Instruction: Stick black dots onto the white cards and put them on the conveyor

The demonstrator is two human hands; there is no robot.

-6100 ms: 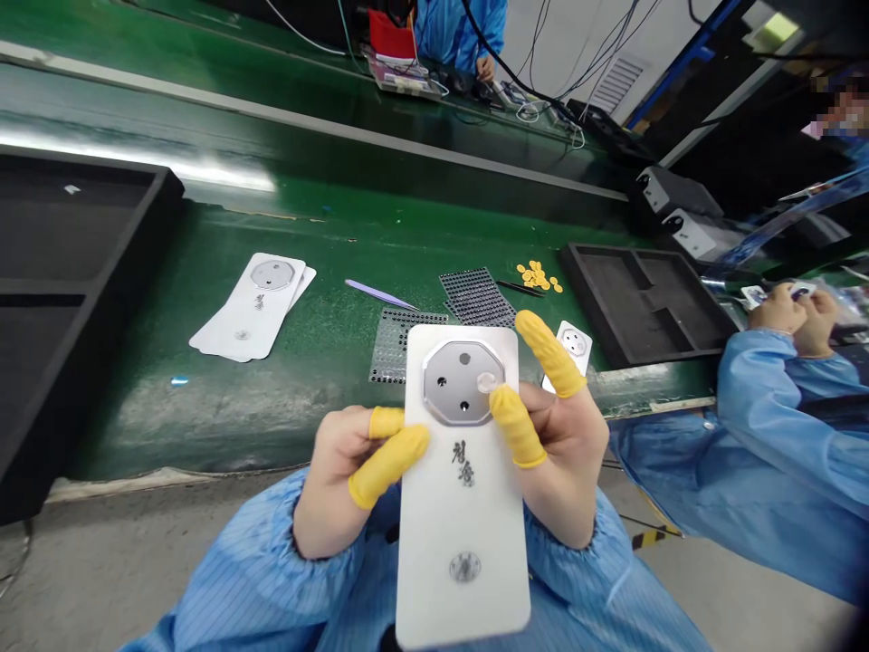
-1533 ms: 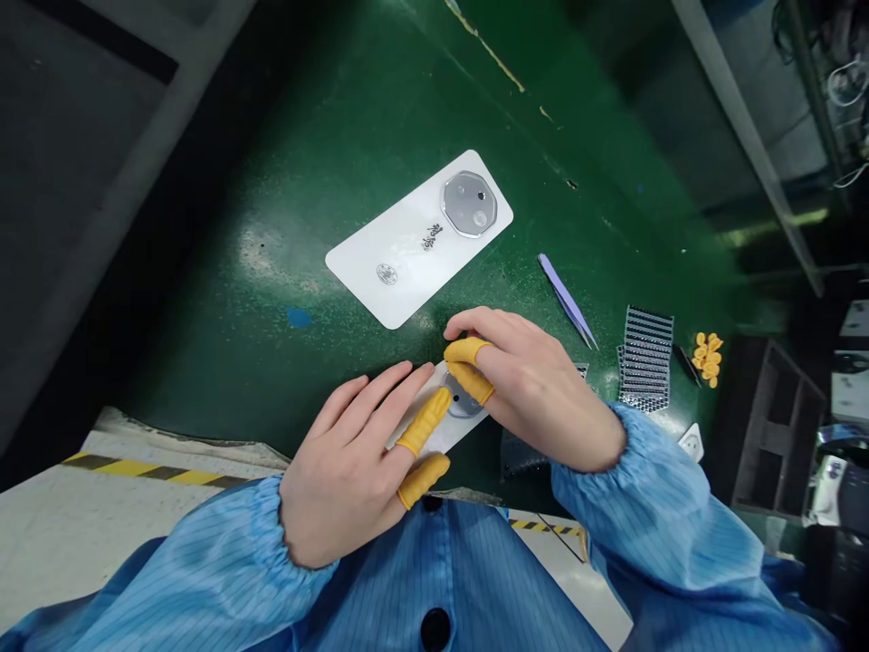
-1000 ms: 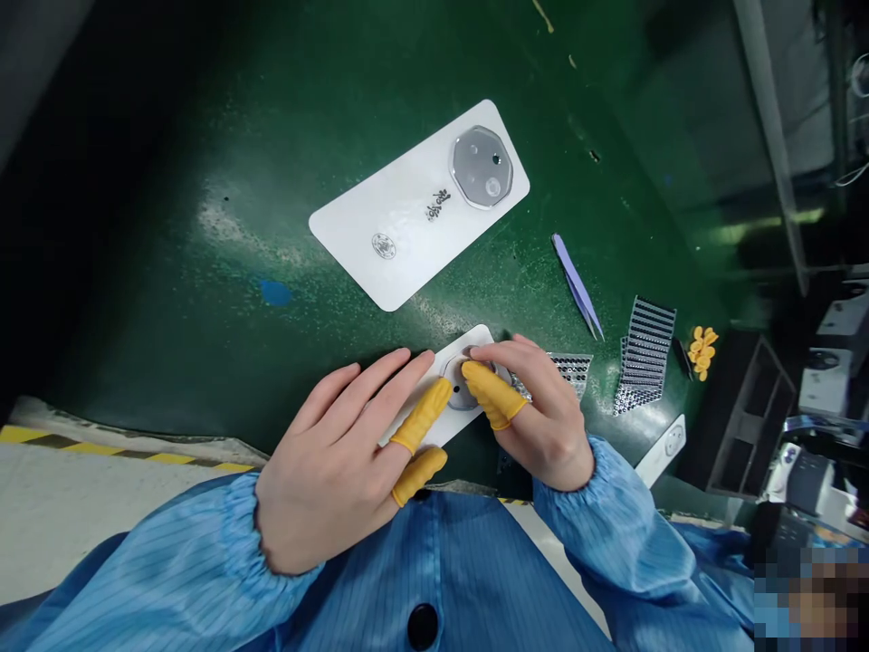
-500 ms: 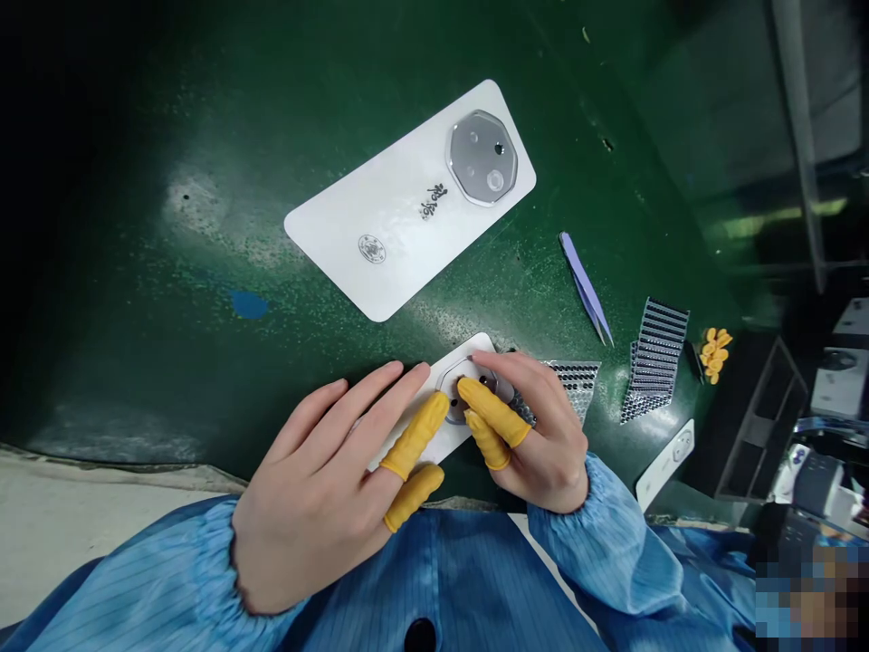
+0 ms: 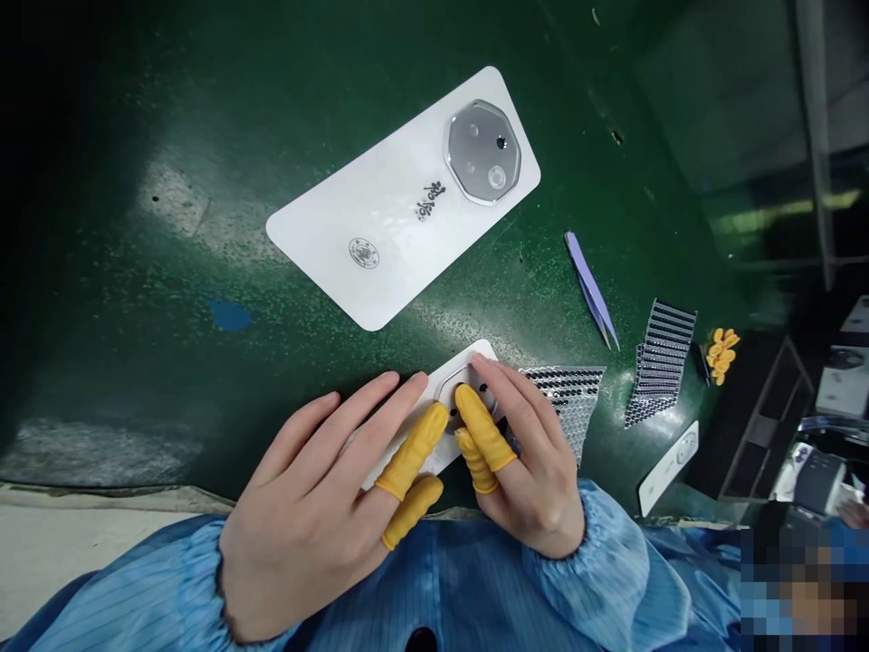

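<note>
A white phone back cover (image 5: 444, 455) with an octagonal camera area lies on the bench close to me, partly hidden under both hands. My left hand (image 5: 326, 498) stretches across its left part, fingers along the far side and thumb by the near edge, holding it. Over the camera area, my right hand (image 5: 526, 471) has its index finger and thumb drawn together, the index tip touching the surface by the dark holes. Any small piece between them is hidden. The right middle finger rests at the far edge. Yellow finger cots cover both thumbs and index fingers.
Beyond my hands lies a larger white phone cover (image 5: 394, 244). A sheet of small black parts (image 5: 570, 412) sits beside my right hand. Farther right are purple tweezers (image 5: 592, 290), stacked part sheets (image 5: 662, 362), spare yellow finger cots (image 5: 720, 355) and another white cover (image 5: 669, 469).
The view has shifted slightly. My right index finger and thumb have shifted a little on the camera area, and the right hand has drawn slightly nearer me. My left hand keeps its hold.
</note>
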